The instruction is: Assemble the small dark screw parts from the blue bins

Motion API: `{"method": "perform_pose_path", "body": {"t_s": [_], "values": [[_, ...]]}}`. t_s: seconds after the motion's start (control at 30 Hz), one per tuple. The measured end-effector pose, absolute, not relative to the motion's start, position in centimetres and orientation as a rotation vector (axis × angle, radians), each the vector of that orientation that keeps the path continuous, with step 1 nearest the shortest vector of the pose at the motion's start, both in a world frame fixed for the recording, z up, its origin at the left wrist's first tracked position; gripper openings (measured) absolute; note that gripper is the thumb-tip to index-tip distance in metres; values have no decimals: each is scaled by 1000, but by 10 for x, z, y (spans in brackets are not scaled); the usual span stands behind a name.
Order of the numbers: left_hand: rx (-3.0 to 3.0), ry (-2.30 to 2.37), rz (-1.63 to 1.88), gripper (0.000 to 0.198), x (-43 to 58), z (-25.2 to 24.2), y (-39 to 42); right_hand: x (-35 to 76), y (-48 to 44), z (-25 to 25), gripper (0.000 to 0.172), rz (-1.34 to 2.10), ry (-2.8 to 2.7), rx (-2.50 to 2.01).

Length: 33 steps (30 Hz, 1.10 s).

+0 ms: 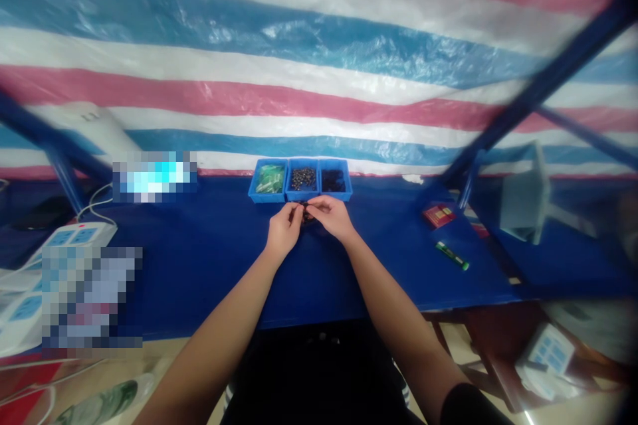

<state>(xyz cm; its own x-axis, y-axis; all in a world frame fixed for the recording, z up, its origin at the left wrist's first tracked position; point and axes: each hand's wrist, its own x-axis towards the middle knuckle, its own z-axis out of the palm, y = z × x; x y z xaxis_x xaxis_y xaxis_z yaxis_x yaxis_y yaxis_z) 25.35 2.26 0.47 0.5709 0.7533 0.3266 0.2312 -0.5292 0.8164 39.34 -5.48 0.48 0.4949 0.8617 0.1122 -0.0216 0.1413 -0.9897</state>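
Close together over the blue table (209,259), my left hand (285,231) and my right hand (333,216) both have their fingers pinched. Between the fingertips is a small dark piece (306,214), mostly covered and too small to name. Just beyond my hands, three blue bins stand side by side. Green and clear plastic packets (270,178) fill the left bin (268,198). Many small metallic-looking parts (303,178) lie in the middle bin (294,198). Black pieces (333,180) are in the right bin (343,196).
A white power strip (94,234) with cables lies on the left, near blurred-out items. To the right are a red box (438,215) and a green tube-like pack (452,255). Blue metal posts (503,106) frame the table before a striped sheet (319,99).
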Motion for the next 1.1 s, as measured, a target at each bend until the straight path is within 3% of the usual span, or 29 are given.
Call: {"method": "perform_pose_path", "body": {"t_s": [0.37,1.1], "values": [[2022,768,907,23,255,6,21,394,-54,3,28,768,-850,-1230],[2059,781,873,29,254,4,23,393,-54,7,29,766,-842,-1278]]}}
